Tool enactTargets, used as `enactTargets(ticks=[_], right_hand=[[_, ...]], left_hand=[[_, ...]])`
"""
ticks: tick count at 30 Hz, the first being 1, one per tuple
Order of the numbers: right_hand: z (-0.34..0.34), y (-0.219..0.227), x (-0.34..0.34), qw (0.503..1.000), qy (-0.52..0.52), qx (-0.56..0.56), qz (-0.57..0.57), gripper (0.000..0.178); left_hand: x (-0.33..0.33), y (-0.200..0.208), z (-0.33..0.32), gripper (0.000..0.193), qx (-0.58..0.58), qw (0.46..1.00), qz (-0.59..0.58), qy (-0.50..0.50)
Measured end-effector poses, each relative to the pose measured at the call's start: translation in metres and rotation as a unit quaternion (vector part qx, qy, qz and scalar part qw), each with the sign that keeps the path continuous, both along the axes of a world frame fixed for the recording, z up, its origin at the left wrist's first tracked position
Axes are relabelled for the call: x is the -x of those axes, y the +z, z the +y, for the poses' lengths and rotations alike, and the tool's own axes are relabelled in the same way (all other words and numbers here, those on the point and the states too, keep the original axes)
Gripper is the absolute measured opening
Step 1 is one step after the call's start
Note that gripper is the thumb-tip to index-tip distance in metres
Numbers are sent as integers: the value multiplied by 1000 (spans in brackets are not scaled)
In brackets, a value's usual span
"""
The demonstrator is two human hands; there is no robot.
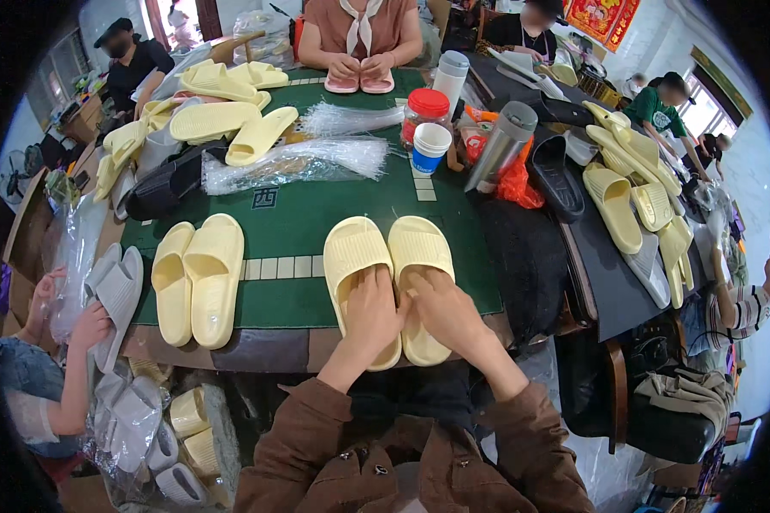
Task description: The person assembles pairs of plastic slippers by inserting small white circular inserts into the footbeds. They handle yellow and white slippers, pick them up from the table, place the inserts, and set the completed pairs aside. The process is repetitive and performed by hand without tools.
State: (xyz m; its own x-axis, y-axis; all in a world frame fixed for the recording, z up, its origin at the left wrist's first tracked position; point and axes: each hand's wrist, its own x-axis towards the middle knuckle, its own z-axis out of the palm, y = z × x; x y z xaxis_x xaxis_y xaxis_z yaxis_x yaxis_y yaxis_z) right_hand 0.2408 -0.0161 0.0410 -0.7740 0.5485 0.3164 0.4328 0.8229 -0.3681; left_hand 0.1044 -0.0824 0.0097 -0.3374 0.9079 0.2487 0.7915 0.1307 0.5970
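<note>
In front of me, at the near edge of the green table mat [291, 312], a pair of pale yellow slide slippers lies side by side, toes pointing away. My left hand [373, 306] reaches into the left slipper [355, 244], its fingers under the ribbed strap. Likewise, my right hand [445, 315] has its fingers inside the right slipper [421, 244]. Both sets of fingertips are hidden by the straps. Thin clear strands stick up near the toes. Left of these, a second yellow pair [214, 282] rests on the mat with nobody touching it.
Bundles of clear plastic fasteners [308, 162] lie across the mat's middle. A white-and-blue cup [430, 150], red-lidded jar [425, 111] and steel thermos [505, 141] stand right. Slippers heap far left [210, 120]. Opposite, a person holds pink slippers [359, 81]; another handles grey ones [120, 295].
</note>
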Motion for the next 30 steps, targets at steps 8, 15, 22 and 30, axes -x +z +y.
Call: enactTargets(ticks=[8, 15, 22, 30], right_hand=[[69, 27, 31, 972, -70, 140, 176, 15], [131, -14, 103, 977, -129, 164, 44, 26], [119, -11, 118, 929, -49, 342, 130, 26], [113, -11, 123, 978, 24, 179, 102, 20]], left_hand=[[-1, -9, 0, 45, -37, 999, 31, -3], [0, -11, 3, 41, -69, 997, 45, 8], [-2, -15, 3, 40, -59, 998, 31, 19], [-4, -16, 5, 47, -64, 995, 70, 23]])
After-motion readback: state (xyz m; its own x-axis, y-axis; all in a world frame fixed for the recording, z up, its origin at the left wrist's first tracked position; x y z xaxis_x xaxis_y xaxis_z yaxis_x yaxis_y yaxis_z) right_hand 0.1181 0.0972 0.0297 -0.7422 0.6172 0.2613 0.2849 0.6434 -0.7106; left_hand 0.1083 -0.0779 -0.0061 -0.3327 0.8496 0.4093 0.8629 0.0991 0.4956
